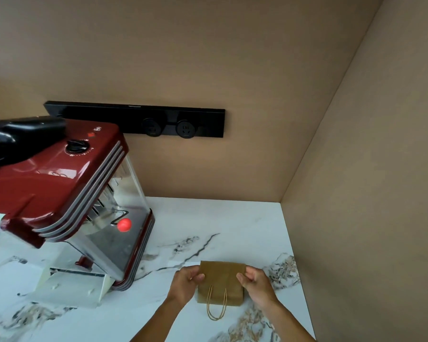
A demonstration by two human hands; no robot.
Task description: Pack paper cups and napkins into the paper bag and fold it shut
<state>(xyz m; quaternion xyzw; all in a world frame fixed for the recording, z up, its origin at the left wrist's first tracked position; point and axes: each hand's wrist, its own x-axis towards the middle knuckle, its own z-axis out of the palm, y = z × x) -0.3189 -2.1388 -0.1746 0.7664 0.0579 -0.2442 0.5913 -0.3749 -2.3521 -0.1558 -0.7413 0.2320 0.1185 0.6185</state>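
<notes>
A brown paper bag (220,282) is seen standing on the white marbled surface (183,218), near the right-hand wall and well in front of the back wall. Its top part is folded over toward the camera, and the twine handles (216,304) hang down the near face onto the surface. The bag is held at both sides of the fold — the left hand (184,282) is closed on the left edge, thumb on top, and the right hand (256,282) is pinched on the right edge in the same way. A red popcorn machine (67,198) is set to the left, apart from the bag. A black socket strip (139,119) is fixed on the back wall.
</notes>
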